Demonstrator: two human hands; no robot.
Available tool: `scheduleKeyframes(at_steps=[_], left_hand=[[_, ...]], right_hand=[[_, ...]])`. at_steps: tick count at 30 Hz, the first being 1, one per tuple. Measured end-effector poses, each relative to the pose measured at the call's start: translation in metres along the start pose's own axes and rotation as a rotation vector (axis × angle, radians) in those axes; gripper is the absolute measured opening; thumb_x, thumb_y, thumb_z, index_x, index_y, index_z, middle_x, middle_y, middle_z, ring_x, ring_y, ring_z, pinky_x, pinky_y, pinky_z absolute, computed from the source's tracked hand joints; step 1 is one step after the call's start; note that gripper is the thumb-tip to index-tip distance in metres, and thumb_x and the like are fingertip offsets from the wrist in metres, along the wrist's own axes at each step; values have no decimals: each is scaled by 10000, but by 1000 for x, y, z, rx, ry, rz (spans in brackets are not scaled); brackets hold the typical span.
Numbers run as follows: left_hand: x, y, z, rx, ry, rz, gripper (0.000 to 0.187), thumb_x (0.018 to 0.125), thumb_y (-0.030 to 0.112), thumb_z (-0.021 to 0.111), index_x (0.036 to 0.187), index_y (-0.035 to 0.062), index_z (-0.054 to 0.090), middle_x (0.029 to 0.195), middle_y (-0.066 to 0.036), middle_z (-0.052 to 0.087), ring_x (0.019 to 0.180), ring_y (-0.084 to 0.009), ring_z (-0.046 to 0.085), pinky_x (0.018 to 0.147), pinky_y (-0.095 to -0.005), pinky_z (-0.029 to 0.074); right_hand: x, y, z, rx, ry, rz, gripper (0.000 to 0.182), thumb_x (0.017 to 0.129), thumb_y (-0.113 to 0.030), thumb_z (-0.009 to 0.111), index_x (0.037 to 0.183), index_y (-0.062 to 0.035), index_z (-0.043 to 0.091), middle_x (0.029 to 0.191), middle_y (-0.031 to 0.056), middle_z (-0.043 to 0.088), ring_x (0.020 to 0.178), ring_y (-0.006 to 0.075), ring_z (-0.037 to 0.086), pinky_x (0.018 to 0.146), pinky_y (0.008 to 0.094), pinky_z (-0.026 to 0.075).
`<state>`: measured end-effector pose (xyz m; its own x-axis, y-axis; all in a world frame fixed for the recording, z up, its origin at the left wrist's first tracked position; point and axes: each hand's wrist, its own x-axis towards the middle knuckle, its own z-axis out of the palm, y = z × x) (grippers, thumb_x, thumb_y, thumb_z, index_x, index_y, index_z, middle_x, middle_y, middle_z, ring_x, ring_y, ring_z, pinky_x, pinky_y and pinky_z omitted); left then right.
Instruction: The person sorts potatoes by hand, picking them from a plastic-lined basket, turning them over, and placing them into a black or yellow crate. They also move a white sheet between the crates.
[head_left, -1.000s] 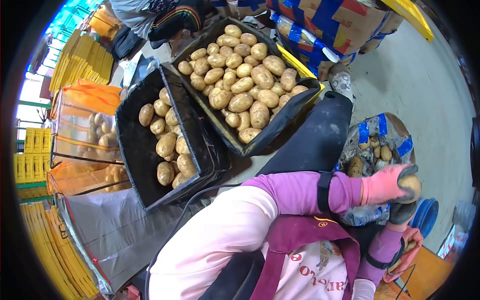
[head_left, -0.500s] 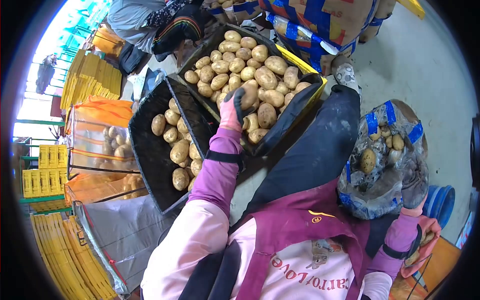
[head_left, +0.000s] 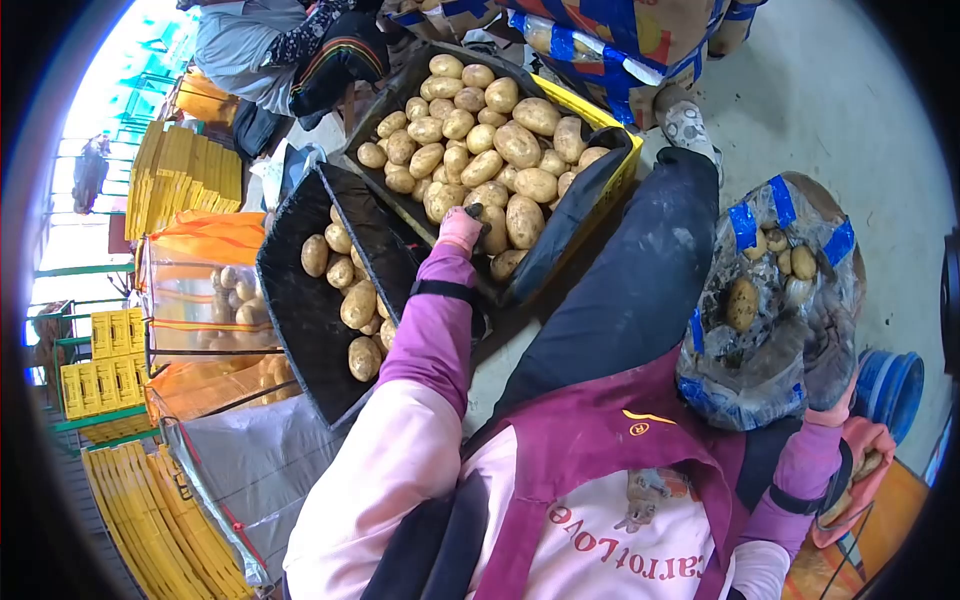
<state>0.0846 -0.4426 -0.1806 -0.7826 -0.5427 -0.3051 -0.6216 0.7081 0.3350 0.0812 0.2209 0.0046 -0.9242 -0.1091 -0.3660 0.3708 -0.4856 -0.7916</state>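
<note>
A pink glove with dark fingers covers my left hand (head_left: 465, 229), at the near side of a black-lined yellow crate (head_left: 632, 165) heaped with potatoes. Its fingers are curled against a brown potato (head_left: 493, 230), and partly hidden. Beside it, to the left, is a black bin (head_left: 300, 290) with more potatoes (head_left: 357, 303). My right hand (head_left: 830, 352), in a dirty grey glove, lies along the right rim of a plastic-lined container (head_left: 715, 385) patched with blue tape. Its fingers look stretched out. Several potatoes (head_left: 741, 304) lie inside that container.
Another person (head_left: 270, 50) sits at the upper left. Taped cardboard boxes (head_left: 640, 40) stand beyond the crate. Orange mesh bags (head_left: 215, 240) and stacked yellow crates (head_left: 180, 180) line the left side. A blue tub (head_left: 890, 395) stands at the right.
My left hand has drawn back lower in the heap, toward the crate's near edge. Its earlier grip was on a potato nearer the middle. My right hand stays at the container's rim.
</note>
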Motion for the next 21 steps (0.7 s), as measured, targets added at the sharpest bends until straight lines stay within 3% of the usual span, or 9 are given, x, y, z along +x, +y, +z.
scheduleKeyframes(at_steps=[2, 5, 7, 9, 11, 13, 14, 17, 21], left_hand=[[-7, 26, -20, 104, -85, -9, 398, 689, 228, 717, 993, -25, 680, 1071, -227, 658, 1042, -339, 628, 899, -378, 507], [-22, 62, -32, 261, -153, -14, 341, 735, 190, 664, 1008, -14, 678, 1086, -218, 658, 1060, -324, 627, 905, -373, 510], [-21, 66, -17, 386, -22, 45, 302, 808, 182, 596, 1041, 5, 672, 1139, -203, 644, 1098, -295, 613, 934, -366, 494], [-36, 81, -16, 669, -125, 226, 346, 912, 166, 448, 1181, 7, 595, 1289, -192, 556, 1207, -282, 539, 978, -360, 457], [-49, 88, -6, 442, 64, 117, 367, 911, 175, 462, 1233, 30, 562, 1345, -214, 486, 1202, -304, 534, 961, -375, 466], [-49, 86, -7, 403, 113, 81, 372, 912, 187, 471, 1255, 72, 553, 1355, -229, 445, 1179, -325, 540, 954, -381, 469], [-72, 105, -36, 421, 95, 37, 368, 902, 197, 499, 1252, 102, 563, 1296, -217, 485, 1127, -334, 561, 940, -383, 475], [-34, 66, -46, 491, 235, -84, 433, 855, 283, 577, 1248, 101, 563, 1232, -148, 544, 1068, -331, 575, 930, -384, 472], [24, 29, -56, 360, 43, -212, 527, 838, 360, 567, 1286, 85, 547, 1341, -140, 538, 1244, -275, 511, 1003, -366, 431]], right_hand=[[-1, 4, 16, -95, 113, 5, 471, 989, -327, 457, 1352, -27, 459, 1286, 95, 562, 993, 138, 605, 798, 233, 492], [1, 9, 38, -243, 81, 15, 479, 974, -342, 485, 1329, -20, 479, 1234, 107, 586, 971, 150, 615, 805, 263, 496], [-1, 11, 65, -331, 32, 76, 540, 932, -363, 550, 1314, 11, 478, 1214, 115, 581, 1027, 184, 597, 858, 310, 493], [1, 29, 54, -389, -97, -68, 587, 900, -357, 603, 1327, 21, 464, 1234, 137, 570, 1096, 216, 576, 909, 339, 479], [-4, 24, 51, -383, -138, -117, 620, 873, -327, 648, 1339, 29, 448, 1244, 165, 562, 1102, 249, 586, 890, 344, 501], [-10, 18, 49, -479, -140, -35, 552, 902, -228, 593, 1348, 51, 427, 1271, 175, 551, 1094, 251, 603, 802, 306, 540], [-11, 19, 46, -456, -64, -68, 484, 899, -193, 586, 1316, 29, 481, 1168, 142, 621, 924, 207, 662, 665, 266, 546], [-24, 7, 46, -529, -2, 19, 424, 899, -206, 596, 1269, -6, 543, 1047, 98, 673, 767, 146, 663, 562, 239, 515], [-16, 19, 26, -563, 67, 48, 361, 901, -151, 613, 1228, -7, 561, 1006, 119, 674, 655, 121, 631, 492, 219, 488]])
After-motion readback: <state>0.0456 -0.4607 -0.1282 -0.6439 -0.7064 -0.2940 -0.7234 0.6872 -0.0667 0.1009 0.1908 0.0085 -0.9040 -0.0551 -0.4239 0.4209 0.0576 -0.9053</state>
